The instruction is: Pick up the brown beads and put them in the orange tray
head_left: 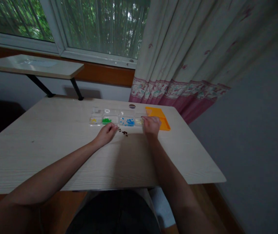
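Your forearms run out over the pale table (pixel 56 146). Sorting looks partly done: the clear tray (pixel 116 117) holds yellow, green and blue beads; dark beads (pixel 123 132) lie loose between your hands. Left hand (pixel 106 134) curls loosely, gripping nothing visible; right hand (pixel 151 125) rests fingers-down at the tray's end, grip unclear.

We sit at a pale wood-grain table (pixel 56 152) that fills the centre of the view. At 11 o'clock we see a narrow white shelf (pixel 35 66) on black angled brackets, fixed below a brown sill. At 12 o'clock a white-framed window (pixel 80 29) admits dim daylight through green foliage. At 1 o'clock a cream curtain (pixel 190 48) with a pink patterned hem hangs down. At 3 o'clock stands a plain grey wall (pixel 258 130). At 5 o'clock we see wooden floor (pixel 209 201).
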The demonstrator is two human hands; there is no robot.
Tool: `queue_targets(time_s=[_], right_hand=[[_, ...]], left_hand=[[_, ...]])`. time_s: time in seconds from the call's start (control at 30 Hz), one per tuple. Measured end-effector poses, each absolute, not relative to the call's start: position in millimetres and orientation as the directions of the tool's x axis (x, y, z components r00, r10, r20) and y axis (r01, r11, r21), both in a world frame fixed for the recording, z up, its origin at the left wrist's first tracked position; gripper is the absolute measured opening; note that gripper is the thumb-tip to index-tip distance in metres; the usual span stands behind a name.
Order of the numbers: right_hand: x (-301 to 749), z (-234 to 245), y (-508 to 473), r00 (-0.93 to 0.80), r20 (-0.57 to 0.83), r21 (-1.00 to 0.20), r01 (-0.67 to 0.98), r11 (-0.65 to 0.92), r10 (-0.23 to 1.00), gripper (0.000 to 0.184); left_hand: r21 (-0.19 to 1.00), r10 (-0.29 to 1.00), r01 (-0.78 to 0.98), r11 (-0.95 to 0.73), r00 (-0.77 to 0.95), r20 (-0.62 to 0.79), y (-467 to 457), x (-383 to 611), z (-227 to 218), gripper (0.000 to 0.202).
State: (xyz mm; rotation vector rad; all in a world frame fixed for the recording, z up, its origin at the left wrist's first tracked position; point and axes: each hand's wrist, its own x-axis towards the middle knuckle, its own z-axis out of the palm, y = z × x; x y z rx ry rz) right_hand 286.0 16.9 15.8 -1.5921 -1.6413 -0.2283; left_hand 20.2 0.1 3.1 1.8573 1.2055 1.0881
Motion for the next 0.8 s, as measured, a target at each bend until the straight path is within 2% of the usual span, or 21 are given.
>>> queue_targets(time_s=[0.1,0.23,0.5,0.8], right_hand=[[318,15,18,0.419,0.615,-0.489,0.867,-0.093,0.668,0.029],[336,8,17,0.558,0.524,-0.506,0.812,-0.292,0.644,0.027],[335,6,18,0.538,0.508,-0.475,0.826,-0.303,0.672,0.027],[337,4,19,0.542,0.529,-0.505,0.820,-0.271,0.653,0.029]], left_hand=[[0.847,0.926,0.387,-0.365,0.241,0.289,-1,20,3,0.037],[0.841,0.921,0.388,-0.377,0.254,0.295,-1,19,1,0.036],[0.842,0.918,0.380,-0.383,0.259,0.301,0,18,1,0.036],[0.831,0.909,0.387,-0.399,0.289,0.302,0,17,1,0.033]])
